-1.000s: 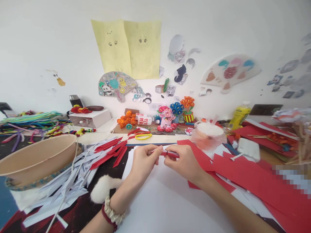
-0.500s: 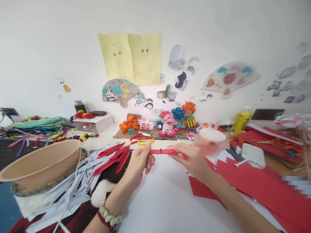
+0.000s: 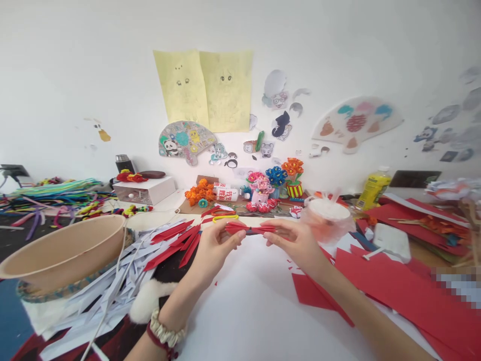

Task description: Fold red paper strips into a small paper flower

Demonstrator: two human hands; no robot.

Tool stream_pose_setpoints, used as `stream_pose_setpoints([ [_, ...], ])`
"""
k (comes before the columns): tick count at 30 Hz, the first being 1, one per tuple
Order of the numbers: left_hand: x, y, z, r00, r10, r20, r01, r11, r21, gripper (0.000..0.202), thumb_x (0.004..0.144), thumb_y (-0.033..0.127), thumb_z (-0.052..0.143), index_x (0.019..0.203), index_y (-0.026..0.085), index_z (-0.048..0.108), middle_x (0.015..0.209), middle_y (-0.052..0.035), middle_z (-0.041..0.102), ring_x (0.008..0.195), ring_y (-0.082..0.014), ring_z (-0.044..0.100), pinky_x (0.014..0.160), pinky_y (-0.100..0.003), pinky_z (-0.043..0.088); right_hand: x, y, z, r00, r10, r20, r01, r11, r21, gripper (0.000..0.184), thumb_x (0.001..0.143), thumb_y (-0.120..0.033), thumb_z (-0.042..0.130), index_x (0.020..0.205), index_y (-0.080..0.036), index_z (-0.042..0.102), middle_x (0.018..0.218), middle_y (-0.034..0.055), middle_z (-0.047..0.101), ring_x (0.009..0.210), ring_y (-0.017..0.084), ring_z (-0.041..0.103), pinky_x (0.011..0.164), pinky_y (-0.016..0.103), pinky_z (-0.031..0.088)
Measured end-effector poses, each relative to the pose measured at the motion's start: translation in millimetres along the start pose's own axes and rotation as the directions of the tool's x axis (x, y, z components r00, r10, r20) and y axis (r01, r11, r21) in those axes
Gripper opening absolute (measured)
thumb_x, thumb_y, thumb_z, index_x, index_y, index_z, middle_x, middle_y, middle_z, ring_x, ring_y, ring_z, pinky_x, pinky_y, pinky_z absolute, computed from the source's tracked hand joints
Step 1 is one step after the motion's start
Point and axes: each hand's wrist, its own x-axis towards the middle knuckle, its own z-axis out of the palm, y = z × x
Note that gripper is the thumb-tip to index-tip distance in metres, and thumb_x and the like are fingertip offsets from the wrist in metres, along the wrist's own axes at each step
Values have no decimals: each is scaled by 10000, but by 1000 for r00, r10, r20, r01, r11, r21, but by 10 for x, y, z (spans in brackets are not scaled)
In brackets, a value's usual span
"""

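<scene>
Between my two hands, level over the white sheet (image 3: pixel 259 301), is a narrow folded red paper strip (image 3: pixel 257 229) with a dark tie round its middle. Thumb and fingers of my left hand (image 3: pixel 220 243) pinch its left end. The right end is pinched by my right hand (image 3: pixel 295 243). Its pleated edges show on both sides of the tie. Just behind my left fingers lie scissors with yellow handles (image 3: pixel 225 218), partly hidden. Folded red strips (image 3: pixel 176 240) lie left of my left hand, and a red paper piece (image 3: pixel 315 296) is below my right hand.
A beige basin (image 3: pixel 63 250) stands at the left beside a heap of folded white strips (image 3: pixel 124 281). At the right are red sheets (image 3: pixel 409 286), a covered cup (image 3: pixel 326 215) and a yellow bottle (image 3: pixel 374 188). Craft flowers (image 3: pixel 278 178) stand along the wall.
The tied red strip has turned from its flat side to its pleated edge. My left fingers have shifted from a loose curl to a thumb pinch, and small red scraps now show on the white sheet.
</scene>
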Motion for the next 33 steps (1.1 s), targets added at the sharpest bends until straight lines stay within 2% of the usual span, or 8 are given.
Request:
stream_pose_setpoints([
  [5,0,8,17,1000,13,-24,-14,999,-32,298,762,334,706,1003,169,646,816,-9,627,627,-91,535,567,-199,449,-17,26,7,997,-45,-70,48,998,34,222,774,-383,707,891,-196,727,840,50,723,598,164,669,549,279,545],
  [10,20,-28,27,995,52,-81,-59,994,-92,181,732,275,723,838,135,680,769,-20,640,611,-104,575,559,-212,480,-39,32,9,967,-217,-133,205,974,-93,157,788,-333,710,873,-205,739,740,38,718,623,178,655,597,308,528],
  [14,27,-92,42,994,33,-100,-45,992,-118,177,727,252,719,838,118,684,732,-41,674,580,-123,598,556,-237,505,-38,5,13,964,-233,-130,216,967,-134,139,810,-307,685,899,-209,729,756,33,717,680,183,651,635,314,528],
  [19,4,-144,66,978,146,-149,-146,989,7,126,761,236,689,832,132,686,723,-32,678,584,-132,621,557,-240,523,-17,-33,46,978,-197,-72,183,969,-168,214,811,-279,665,1016,-229,702,991,46,714,878,198,664,769,329,555],
  [24,-43,-127,116,961,270,-53,-257,951,171,62,815,194,635,816,160,686,705,-2,676,584,-106,623,585,-206,520,-35,-29,111,977,-213,26,214,968,-129,158,807,-258,662,951,-216,711,970,50,722,889,198,681,756,311,576],
  [27,-76,-118,147,959,283,-32,-269,938,220,63,825,202,631,810,159,675,690,4,673,567,-100,628,570,-194,516,-59,-24,125,948,-318,17,314,925,-213,106,826,-225,647,907,-215,715,898,45,736,825,191,691,723,305,575],
  [30,-105,-119,172,956,291,-42,-273,931,242,76,832,227,633,818,158,664,668,9,663,540,-100,632,545,-192,516,-80,-32,125,887,-461,-18,435,849,-299,96,851,-194,622,895,-208,707,880,50,738,811,188,688,724,305,567],
  [33,-120,-117,189,953,299,-50,-278,927,253,80,838,227,625,811,158,656,659,12,657,523,-97,633,523,-186,514,-89,-49,124,849,-528,-16,495,807,-321,108,852,-151,607,898,-197,693,872,53,733,799,179,684,718,291,560],
])
